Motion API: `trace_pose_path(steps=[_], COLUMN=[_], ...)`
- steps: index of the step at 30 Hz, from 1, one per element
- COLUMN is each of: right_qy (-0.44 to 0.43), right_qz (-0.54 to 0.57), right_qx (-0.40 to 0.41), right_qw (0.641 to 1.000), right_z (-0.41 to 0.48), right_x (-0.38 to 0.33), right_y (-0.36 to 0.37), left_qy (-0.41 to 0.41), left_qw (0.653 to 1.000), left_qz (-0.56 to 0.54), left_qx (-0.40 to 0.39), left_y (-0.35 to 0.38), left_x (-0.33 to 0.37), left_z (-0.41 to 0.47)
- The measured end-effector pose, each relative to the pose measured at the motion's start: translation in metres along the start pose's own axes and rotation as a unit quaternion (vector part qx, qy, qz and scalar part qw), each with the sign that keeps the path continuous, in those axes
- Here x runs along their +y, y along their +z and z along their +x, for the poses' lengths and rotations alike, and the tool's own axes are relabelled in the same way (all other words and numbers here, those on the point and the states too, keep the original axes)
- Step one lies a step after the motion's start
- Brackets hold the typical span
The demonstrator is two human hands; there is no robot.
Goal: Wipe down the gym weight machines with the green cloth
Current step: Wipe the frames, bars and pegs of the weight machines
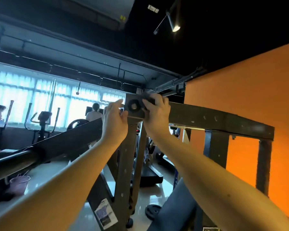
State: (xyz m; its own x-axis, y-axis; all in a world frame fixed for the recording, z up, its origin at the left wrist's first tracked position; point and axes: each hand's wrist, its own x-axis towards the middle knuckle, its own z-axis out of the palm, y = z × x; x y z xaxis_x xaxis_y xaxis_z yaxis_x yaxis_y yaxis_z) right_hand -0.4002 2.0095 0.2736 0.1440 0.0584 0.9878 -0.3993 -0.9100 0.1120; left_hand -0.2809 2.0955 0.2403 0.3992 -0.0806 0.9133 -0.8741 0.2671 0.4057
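Note:
I look up at the top corner of a dark steel weight machine frame [220, 120], where a square plate with a round bolt [134, 106] joins the post and the crossbeam. My right hand [157, 112] grips a dark crumpled cloth [147, 98] and presses it on the plate's upper right corner; its colour is hard to tell in this light. My left hand [114, 119] rests against the plate's left edge, fingers pointing up and thumb on the plate's lower left.
A thick black bar [40, 154] slopes across the left. An orange wall [250, 90] stands close on the right. A padded bench [178, 202] and a weight plate [153, 211] lie below. Elliptical trainers [42, 120] and people stand by the far windows.

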Motion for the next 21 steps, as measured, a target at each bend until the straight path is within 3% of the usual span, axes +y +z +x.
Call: trace_pose_path(steps=[4,6,9,11,14,16,19,21], right_qy=[-0.059,-0.068,0.016,0.082,-0.001,-0.026,0.075,0.127], right_qz=[-0.015,-0.037,-0.052,-0.042,-0.037,-0.062,-0.075,-0.065], right_qx=[-0.041,-0.023,0.056,0.063,-0.014,-0.011,0.070,0.078], right_qw=[0.997,0.997,0.997,0.994,0.999,0.998,0.992,0.987], right_z=[-0.047,-0.039,-0.017,-0.020,-0.042,-0.033,-0.026,-0.032], right_x=[0.009,0.031,0.057,0.050,0.054,0.087,0.124,0.097], right_y=[0.003,-0.014,-0.042,-0.043,-0.035,-0.053,-0.076,-0.068], left_qy=[-0.001,-0.004,0.023,0.052,0.073,0.093,0.135,0.151], left_qw=[1.000,0.999,0.997,0.993,0.983,0.980,0.971,0.968], left_qz=[-0.003,0.028,0.065,0.107,0.169,0.178,0.196,0.202], left_qx=[0.000,0.015,0.038,0.018,0.003,0.011,0.006,-0.009], left_y=[0.000,0.005,0.014,0.026,0.045,0.052,0.061,0.069], left_x=[0.002,0.007,0.028,0.042,0.047,0.044,0.047,0.055], left_z=[0.005,0.004,0.003,0.001,-0.003,-0.004,-0.003,0.000])
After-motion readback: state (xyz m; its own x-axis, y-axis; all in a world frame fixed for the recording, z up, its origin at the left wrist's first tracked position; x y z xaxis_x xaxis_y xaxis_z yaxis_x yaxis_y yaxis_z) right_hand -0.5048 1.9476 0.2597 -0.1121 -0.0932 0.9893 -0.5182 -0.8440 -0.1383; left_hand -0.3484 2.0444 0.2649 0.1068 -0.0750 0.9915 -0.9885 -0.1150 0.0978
